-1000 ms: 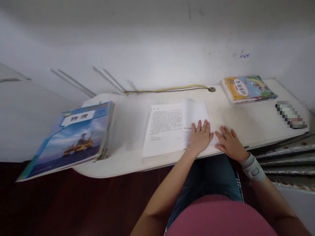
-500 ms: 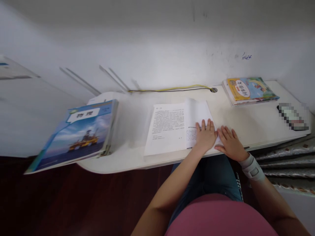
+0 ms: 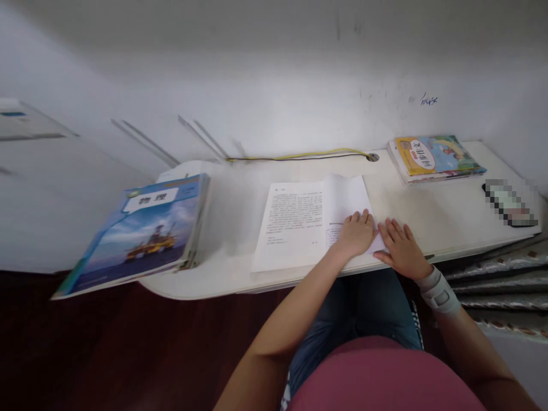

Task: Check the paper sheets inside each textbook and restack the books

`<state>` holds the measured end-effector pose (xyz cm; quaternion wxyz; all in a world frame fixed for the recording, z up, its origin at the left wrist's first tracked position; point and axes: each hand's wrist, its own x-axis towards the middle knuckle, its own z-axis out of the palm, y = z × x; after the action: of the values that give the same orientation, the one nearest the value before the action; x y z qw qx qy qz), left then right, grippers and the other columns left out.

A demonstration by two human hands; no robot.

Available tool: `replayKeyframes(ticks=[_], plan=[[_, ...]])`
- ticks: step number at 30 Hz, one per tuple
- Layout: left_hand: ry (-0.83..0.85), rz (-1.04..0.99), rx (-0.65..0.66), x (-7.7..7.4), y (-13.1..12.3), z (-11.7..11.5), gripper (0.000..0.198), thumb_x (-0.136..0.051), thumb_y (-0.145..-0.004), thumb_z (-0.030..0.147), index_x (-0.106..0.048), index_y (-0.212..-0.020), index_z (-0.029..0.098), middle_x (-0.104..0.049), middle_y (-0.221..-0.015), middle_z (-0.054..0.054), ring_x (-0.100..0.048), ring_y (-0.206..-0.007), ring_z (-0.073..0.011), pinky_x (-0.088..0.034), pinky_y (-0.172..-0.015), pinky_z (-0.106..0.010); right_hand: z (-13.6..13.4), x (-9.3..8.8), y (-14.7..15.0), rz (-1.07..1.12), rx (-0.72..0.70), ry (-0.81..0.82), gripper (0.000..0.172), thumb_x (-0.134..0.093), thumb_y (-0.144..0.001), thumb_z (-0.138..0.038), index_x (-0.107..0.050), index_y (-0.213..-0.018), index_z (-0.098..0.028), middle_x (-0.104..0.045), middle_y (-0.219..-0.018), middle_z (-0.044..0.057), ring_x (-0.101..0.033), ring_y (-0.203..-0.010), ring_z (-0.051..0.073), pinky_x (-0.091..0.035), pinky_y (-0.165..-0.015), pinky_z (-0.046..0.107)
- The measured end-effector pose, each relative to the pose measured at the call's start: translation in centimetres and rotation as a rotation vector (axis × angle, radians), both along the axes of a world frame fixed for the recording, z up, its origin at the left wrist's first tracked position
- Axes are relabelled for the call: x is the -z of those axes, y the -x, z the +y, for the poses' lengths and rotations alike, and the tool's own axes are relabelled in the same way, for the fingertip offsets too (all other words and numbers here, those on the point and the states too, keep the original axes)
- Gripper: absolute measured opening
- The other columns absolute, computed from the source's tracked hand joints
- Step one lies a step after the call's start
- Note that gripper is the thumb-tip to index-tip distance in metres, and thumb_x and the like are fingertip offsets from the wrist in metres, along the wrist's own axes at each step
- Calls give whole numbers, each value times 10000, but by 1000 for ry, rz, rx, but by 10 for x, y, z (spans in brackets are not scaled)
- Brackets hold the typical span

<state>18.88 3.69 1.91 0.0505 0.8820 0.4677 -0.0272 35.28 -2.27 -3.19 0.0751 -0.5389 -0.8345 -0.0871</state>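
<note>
Bending more, your left hand (image 3: 358, 234) now has the edge of the page (image 3: 353, 197) in reach; I can't see if it grips. Your right hand (image 3: 401, 249) lies spread flat.

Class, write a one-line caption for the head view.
Left hand on an open book, right hand at its edge, on a white desk.

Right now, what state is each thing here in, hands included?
Printed book: open, lying on the desk
Blue book: closed, topping a pile, corner past the desk's edge
Yellow-and-blue book: closed, topping another pile
Phone-like device: pixelated, so on or off can't be told
Yellow cable: lying along the back, running to a hole
Wrist wrap: fastened
Left hand: palm down on the right-hand page
Right hand: palm down, by that page's edge
</note>
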Motion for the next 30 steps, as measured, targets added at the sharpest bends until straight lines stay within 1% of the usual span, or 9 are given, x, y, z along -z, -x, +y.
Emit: replayKeyframes(ticks=[3, 6, 9, 11, 15, 21, 25, 28, 30], plan=[[8, 37, 142, -8, 11, 11, 448, -354, -925, 329, -481, -1285, 95, -438, -1408, -142, -464, -1218, -273, -372, -973, -364, 0, -1, 1, -4, 0, -13, 691, -339, -895, -574, -325, -1427, -135, -344, -1445, 231, -303, -1336, 350, -248, -1044, 530], [-1, 64, 260, -10, 19, 20, 439, -395, -913, 297, -472, -1288, 80, -443, -1404, -144, -486, -1195, -255, -340, -1004, -351, 0, -2, 1, -7, -13, -38, 612, -395, -888, -551, -370, -1409, -230, -351, -1448, 206, -323, -1325, 353, -268, -1023, 545], [48, 70, 385, -11, 25, 35, 415, -384, -923, 277, -481, -1282, 94, -471, -1385, -131, -488, -1201, -201, -293, -1040, -309, -1, -2, 2, 2, -20, -35, 559, -430, -884, -528, -431, -1371, -255, -357, -1450, 187, -328, -1321, 351, -274, -1019, 544], [42, 81, 355, -12, 28, 52, 399, -383, -926, 305, -504, -1263, 128, -485, -1377, -114, -453, -1238, -201, -273, -1056, -327, -1, -3, 2, 9, -20, -25, 549, -433, -885, -523, -443, -1364, -254, -358, -1450, 186, -330, -1320, 349, -277, -1019, 539], [-48, 125, 131, -10, 29, 90, 454, -368, -926, 392, -480, -1283, 135, -411, -1427, -143, -316, -1335, -280, -225, -1073, -471, -1, -4, 2, 14, -10, -12, 546, -431, -884, -529, -448, -1360, -262, -359, -1448, 185, -323, -1323, 352, -277, -1018, 536], [-17, 105, 157, -2, 31, 122, 429, -293, -942, 324, -435, -1324, 192, -388, -1451, -87, -291, -1338, -276, -252, -1052, -488, -1, -5, 3, 36, -7, 4, 538, -438, -884, -521, -448, -1361, -273, -343, -1461, 173, -309, -1332, 345, -253, -1032, 531], [6, 111, 136, 0, 32, 138, 487, -255, -945, 381, -334, -1395, 211, -291, -1503, -90, -227, -1364, -302, -225, -1051, -538, -2, -6, 4, 40, -5, 13, 556, -433, -879, -538, -437, -1369, -274, -354, -1453, 178, -319, -1327, 347, -253, -1034, 530], [29, 113, 108, 1, 29, 147, 542, -247, -938, 430, -286, -1420, 184, -273, -1506, -121, -297, -1324, -332, -248, -1023, -551, -2, -6, 4, 42, -2, 25, 563, -433, -876, -545, -438, -1368, -273, -350, -1454, 180, -308, -1332, 352, -253, -1032, 534], [-8, 95, 86, 0, 27, 150, 542, -245, -934, 442, -296, -1415, 197, -353, -1463, -122, -388, -1257, -322, -289, -992, -518, -2, -7, 5, 48, -2, 29, 559, -432, -877, -543, -442, -1366, -271, -344, -1459, 178, -305, -1334, 350, -250, -1033, 533]])
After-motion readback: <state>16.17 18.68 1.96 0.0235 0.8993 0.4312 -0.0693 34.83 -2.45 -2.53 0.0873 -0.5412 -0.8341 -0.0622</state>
